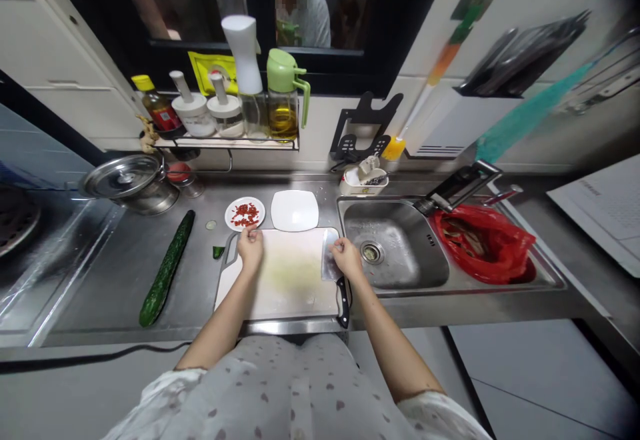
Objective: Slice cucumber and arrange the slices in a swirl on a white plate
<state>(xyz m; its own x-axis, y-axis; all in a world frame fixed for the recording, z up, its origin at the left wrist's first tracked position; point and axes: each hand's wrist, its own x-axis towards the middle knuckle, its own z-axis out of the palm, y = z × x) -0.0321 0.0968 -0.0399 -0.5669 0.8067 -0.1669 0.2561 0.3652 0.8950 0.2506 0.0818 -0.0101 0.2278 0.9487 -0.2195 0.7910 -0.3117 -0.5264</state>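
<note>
My left hand (251, 249) is over the left part of the white cutting board (295, 303), fingers curled together at the near rim of a small white plate (230, 217) of chopped red pepper (246, 214). Whether it grips anything is hidden. My right hand (347, 257) has its fingertips pinched together above the blade of a cleaver (329, 270). What they hold, if anything, I cannot make out. The cleaver lies at the board's right edge, its black handle toward me. Behind the board sits a white square plate (295, 211) with nothing on it.
Left of the board lie a cucumber (167, 270) and a cut green end piece (218, 252). A lidded steel pot (130, 183) stands behind. On the right are a sink (400, 247) and a red plastic bag (485, 243). A rack (230, 143) holds seasonings.
</note>
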